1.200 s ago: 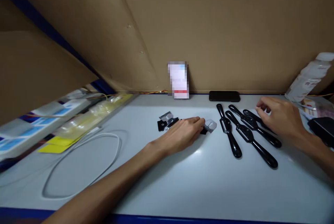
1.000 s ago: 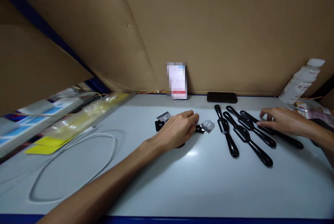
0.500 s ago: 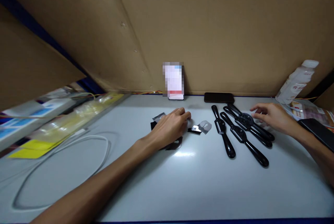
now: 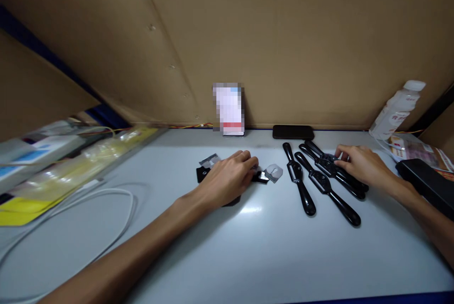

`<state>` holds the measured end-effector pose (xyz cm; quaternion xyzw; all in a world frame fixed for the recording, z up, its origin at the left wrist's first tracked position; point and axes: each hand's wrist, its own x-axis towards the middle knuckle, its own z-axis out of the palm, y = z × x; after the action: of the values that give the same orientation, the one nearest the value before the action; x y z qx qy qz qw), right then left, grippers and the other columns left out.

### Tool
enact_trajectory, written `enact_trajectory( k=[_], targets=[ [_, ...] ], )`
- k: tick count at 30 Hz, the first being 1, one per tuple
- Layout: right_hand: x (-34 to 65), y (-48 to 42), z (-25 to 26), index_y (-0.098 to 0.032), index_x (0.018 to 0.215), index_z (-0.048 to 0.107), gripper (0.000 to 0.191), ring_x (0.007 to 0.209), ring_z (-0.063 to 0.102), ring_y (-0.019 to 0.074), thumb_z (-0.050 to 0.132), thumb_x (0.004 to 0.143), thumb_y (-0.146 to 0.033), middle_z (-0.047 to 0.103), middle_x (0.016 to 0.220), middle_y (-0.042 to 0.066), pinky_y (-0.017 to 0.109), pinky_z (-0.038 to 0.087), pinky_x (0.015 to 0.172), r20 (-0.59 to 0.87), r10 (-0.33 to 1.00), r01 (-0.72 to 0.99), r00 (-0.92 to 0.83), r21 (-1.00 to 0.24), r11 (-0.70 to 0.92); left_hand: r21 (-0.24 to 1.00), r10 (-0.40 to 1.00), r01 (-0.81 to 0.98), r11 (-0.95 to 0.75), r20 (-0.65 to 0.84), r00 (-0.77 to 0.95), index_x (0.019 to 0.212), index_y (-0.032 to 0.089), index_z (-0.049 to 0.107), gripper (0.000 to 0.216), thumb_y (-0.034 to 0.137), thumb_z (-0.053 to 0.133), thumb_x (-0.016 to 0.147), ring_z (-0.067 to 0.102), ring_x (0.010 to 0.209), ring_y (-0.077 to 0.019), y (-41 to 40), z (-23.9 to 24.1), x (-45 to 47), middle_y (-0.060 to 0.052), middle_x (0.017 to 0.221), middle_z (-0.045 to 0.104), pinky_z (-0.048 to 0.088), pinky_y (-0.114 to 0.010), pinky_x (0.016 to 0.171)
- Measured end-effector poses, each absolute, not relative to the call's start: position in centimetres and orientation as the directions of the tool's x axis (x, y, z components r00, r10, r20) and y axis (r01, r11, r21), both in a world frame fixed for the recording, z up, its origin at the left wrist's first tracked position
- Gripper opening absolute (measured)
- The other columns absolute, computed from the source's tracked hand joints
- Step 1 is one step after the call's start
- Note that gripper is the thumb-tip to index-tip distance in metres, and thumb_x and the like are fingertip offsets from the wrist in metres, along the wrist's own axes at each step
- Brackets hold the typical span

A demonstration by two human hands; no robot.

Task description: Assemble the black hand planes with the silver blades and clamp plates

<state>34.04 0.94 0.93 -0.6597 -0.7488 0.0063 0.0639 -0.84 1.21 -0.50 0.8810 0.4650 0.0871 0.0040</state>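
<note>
My left hand [image 4: 227, 177] lies palm down on a small pile of black and silver parts [image 4: 204, 168], fingers bent and pressed together at a black piece [image 4: 261, 178]. A clear-silver part [image 4: 274, 172] lies just right of its fingertips. What the fingers hold is hidden. Several long black handles [image 4: 301, 186] lie side by side on the white table [image 4: 269, 247]. My right hand [image 4: 360, 166] reaches from the right, its curled fingertips closing on the rightmost black handle [image 4: 328, 162].
Cardboard walls close the back and left. A dark phone [image 4: 292, 132] and a blurred card [image 4: 229, 108] stand at the back edge. A bottle [image 4: 395, 110], a printed packet [image 4: 411, 147] and a black case [image 4: 425, 182] sit far right. A white cable [image 4: 106, 233] and yellow packets [image 4: 78, 164] lie left.
My right hand swept back left along the handles and now has its fingertips on the rightmost one. My left hand stayed over the small parts, shifting slightly. The view turned left.
</note>
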Motion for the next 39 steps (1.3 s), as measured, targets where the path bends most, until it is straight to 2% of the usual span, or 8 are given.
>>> enact_trajectory(
  k=[3,6,9,13,22,31,36,39],
  targets=[
    [34.0,0.6,2.0,-0.024,0.101,0.068,0.020,0.078,0.066,0.0230,0.054,0.093,-0.036,0.074,0.091,0.006,0.030,0.034,0.058,0.085,0.991,0.992,-0.105,-0.060,0.111,0.114,0.779,0.774,-0.622,0.191,0.598,0.116,0.018,0.061,0.027,0.023,0.040,0.100,0.059,0.105,-0.0286,0.4,-0.4,-0.2,-0.013,0.117,0.060,0.055,-0.042,0.079],
    [33.4,-0.5,3.1,-0.023,0.083,0.067,0.026,0.065,0.061,0.0208,0.055,0.095,-0.043,0.069,0.075,0.005,0.030,0.029,0.054,0.043,0.991,0.991,-0.130,-0.022,0.131,0.133,0.699,0.689,-0.713,0.220,0.680,0.132,0.019,0.054,0.034,0.025,0.038,0.103,0.056,0.120,-0.0286,-0.7,-0.3,0.6,-0.014,0.137,0.054,0.051,-0.050,0.098],
    [32.3,-2.4,3.6,-0.023,0.062,0.061,0.040,0.055,0.055,0.0172,0.061,0.092,-0.049,0.063,0.060,0.001,0.030,0.026,0.053,-0.082,0.960,0.963,-0.269,-0.022,0.268,0.140,0.575,0.558,-0.818,0.228,0.785,0.143,0.018,0.047,0.041,0.025,0.036,0.105,0.042,0.141,-0.0307,-1.8,-0.4,1.4,-0.015,0.151,0.047,0.042,-0.055,0.111],
    [30.6,-4.4,3.2,-0.022,0.070,0.065,0.029,0.061,0.064,0.0211,0.061,0.095,-0.037,0.068,0.066,0.003,0.030,0.027,0.055,-0.234,0.873,0.888,-0.429,0.067,0.454,0.160,0.505,0.484,-0.860,0.135,0.853,0.148,0.019,0.043,0.045,0.033,0.038,0.106,0.031,0.150,-0.0294,-2.6,-0.6,2.2,-0.013,0.160,0.038,0.032,-0.056,0.120],
    [27.7,-3.8,1.6,-0.019,0.097,0.070,0.038,0.073,0.072,0.0294,0.036,0.105,-0.034,0.075,0.084,0.012,0.036,0.044,0.060,-0.181,0.958,0.944,-0.223,0.204,0.259,0.203,0.479,0.457,-0.866,0.075,0.875,0.148,0.017,0.047,0.047,0.036,0.038,0.106,0.030,0.150,-0.0292,-2.5,-0.8,2.2,-0.014,0.161,0.034,0.029,-0.056,0.122],
    [29.1,-4.0,2.7,-0.019,0.085,0.071,0.037,0.071,0.072,0.0324,0.043,0.103,-0.036,0.075,0.077,0.014,0.034,0.038,0.055,-0.081,0.993,0.938,-0.086,0.329,0.108,0.272,0.354,0.321,-0.907,0.080,0.932,0.154,0.022,0.035,0.055,0.044,0.044,0.104,0.029,0.150,-0.0321,-3.2,-0.3,2.8,-0.008,0.160,0.038,0.026,-0.060,0.122],
    [27.5,-4.9,2.0,-0.023,0.085,0.065,0.036,0.066,0.072,0.0309,0.050,0.098,-0.053,0.074,0.073,0.007,0.031,0.026,0.050,0.018,0.972,0.949,-0.235,0.222,0.225,0.166,0.605,0.584,-0.795,0.295,0.740,0.135,0.016,0.054,0.036,0.026,0.039,0.104,0.054,0.122,-0.0316,-1.5,-0.1,1.1,-0.016,0.133,0.059,0.049,-0.052,0.099],
    [27.3,-5.3,0.6,-0.023,0.089,0.064,0.024,0.059,0.071,0.0286,0.054,0.097,-0.043,0.072,0.068,0.005,0.030,0.020,0.049,0.005,0.941,0.927,-0.339,0.173,0.334,0.138,0.702,0.690,-0.710,0.205,0.682,0.139,0.015,0.050,0.045,0.038,0.052,0.100,0.055,0.110,-0.0322,0.4,-0.1,-0.6,-0.016,0.125,0.058,0.049,-0.051,0.092]
  ],
)
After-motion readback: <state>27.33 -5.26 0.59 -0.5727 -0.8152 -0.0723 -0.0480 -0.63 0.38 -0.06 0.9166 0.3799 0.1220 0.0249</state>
